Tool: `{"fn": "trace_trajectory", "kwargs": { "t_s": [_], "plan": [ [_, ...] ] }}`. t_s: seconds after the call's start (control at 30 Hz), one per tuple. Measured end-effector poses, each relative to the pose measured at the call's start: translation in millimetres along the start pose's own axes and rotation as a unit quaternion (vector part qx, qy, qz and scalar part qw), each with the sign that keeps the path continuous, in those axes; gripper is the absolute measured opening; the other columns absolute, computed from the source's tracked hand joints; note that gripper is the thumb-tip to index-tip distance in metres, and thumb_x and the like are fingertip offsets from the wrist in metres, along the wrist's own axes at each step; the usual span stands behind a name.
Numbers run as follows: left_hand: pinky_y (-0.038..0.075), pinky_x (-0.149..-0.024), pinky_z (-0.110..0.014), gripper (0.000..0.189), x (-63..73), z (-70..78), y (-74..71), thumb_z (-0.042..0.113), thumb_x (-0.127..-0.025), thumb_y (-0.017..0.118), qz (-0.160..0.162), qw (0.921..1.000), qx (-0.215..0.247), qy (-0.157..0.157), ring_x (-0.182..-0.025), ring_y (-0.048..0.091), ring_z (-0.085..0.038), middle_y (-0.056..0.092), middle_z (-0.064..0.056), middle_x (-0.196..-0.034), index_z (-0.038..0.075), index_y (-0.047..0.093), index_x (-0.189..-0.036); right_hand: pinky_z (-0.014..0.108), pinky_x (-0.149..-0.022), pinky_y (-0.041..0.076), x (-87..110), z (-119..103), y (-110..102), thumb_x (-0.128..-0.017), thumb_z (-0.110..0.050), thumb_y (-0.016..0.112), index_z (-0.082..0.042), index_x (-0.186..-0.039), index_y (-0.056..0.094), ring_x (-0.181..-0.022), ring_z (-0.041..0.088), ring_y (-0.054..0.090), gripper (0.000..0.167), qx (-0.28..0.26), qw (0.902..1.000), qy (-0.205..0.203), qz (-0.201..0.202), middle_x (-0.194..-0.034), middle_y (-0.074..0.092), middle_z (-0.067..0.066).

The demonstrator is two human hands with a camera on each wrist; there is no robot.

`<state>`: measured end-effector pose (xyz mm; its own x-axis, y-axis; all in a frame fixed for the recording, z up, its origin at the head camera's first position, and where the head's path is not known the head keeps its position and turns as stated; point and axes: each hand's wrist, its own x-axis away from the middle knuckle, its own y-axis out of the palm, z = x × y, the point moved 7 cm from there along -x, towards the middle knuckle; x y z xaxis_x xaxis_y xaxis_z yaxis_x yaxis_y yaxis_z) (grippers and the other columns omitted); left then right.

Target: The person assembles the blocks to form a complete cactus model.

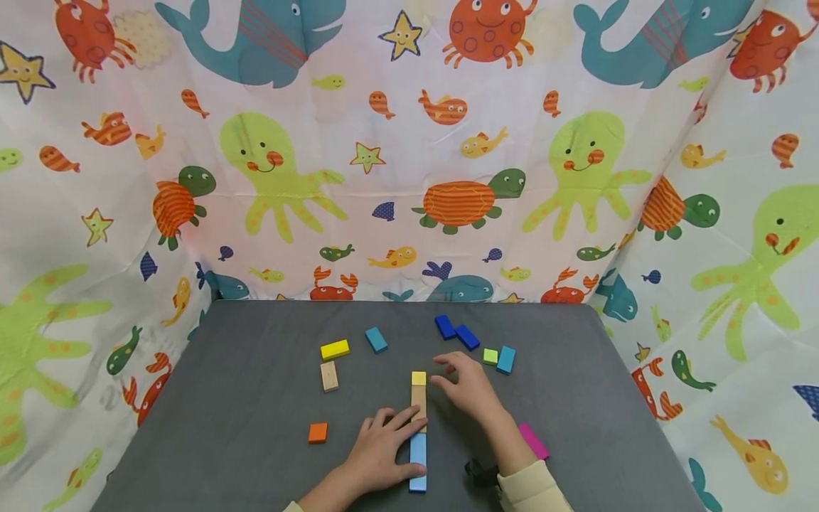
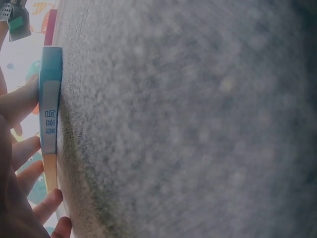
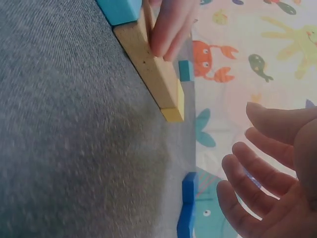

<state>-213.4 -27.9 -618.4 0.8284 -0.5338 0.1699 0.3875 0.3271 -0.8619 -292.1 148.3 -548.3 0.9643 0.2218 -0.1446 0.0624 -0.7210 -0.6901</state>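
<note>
Beside the block row (image 1: 418, 449), narrowly clear of its edge, right hand (image 1: 472, 390).

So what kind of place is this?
Probably a little play area: a sea-animal curtain borders three sides of a gray table, and colorful blocks lie on it. The room beyond is hidden.

Soft, even light fills the head view: the curtain (image 1: 348, 107) is bright with a pinkish cast, the mat (image 1: 243, 398) a flat dark grey, and shadows around my left hand (image 1: 384, 451) and right hand (image 1: 470, 387) are faint. At my left wrist the mat blurs into coarse grain, darkening at the far right edge; the curtain glares white, leaving that hand dim, though lettering on the blue block (image 2: 49, 99) shows. At my right wrist, haze pales the curtain and a soft shadow lies across the mat.
</note>
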Motion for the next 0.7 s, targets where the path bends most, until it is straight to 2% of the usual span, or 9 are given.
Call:
{"fn": "trace_trajectory", "kwargs": {
  "t_s": [0.2, 0.37, 0.7],
  "plan": [
    [0.040, -0.100, -0.058, 0.079, 0.5, -0.1, 0.4, 0.076, -0.088, 0.068, 0.010, 0.9999, 0.002, 0.004, -0.137, 0.041, -0.029, 0.037, 0.014, -0.170, 0.045, 0.048, -0.158, 0.048, -0.086, 0.059, 10.3, 2, -13, -0.093, -0.015, 0.084, -0.013, -0.124, 0.076, -0.105, 0.030, 0.070, 0.032, 0.012, 0.9994, 0.004, 0.031, -0.124, 0.073, 0.007],
    [0.040, -0.103, -0.058, 0.079, 0.0, 0.4, 0.0, 0.075, -0.087, 0.070, 0.004, 0.9999, -0.004, -0.009, -0.138, 0.041, -0.028, 0.035, 0.016, -0.170, 0.046, 0.048, -0.157, 0.047, -0.086, 0.059, 18.5, 6, -22, -0.092, -0.014, 0.084, -0.013, -0.124, 0.077, -0.104, 0.028, 0.070, 0.033, 0.022, 0.9986, 0.012, 0.048, -0.122, 0.074, 0.005],
    [0.039, -0.103, -0.058, 0.081, 0.6, 0.9, 1.1, 0.076, -0.087, 0.070, 0.000, 0.9999, -0.008, -0.015, -0.139, 0.040, -0.027, 0.034, 0.017, -0.170, 0.048, 0.046, -0.158, 0.047, -0.088, 0.060, 36.6, 18, -37, -0.091, -0.014, 0.085, -0.011, -0.125, 0.076, -0.104, 0.025, 0.071, 0.035, 0.036, 0.9971, 0.039, 0.055, -0.123, 0.073, 0.008]
  ]
}}
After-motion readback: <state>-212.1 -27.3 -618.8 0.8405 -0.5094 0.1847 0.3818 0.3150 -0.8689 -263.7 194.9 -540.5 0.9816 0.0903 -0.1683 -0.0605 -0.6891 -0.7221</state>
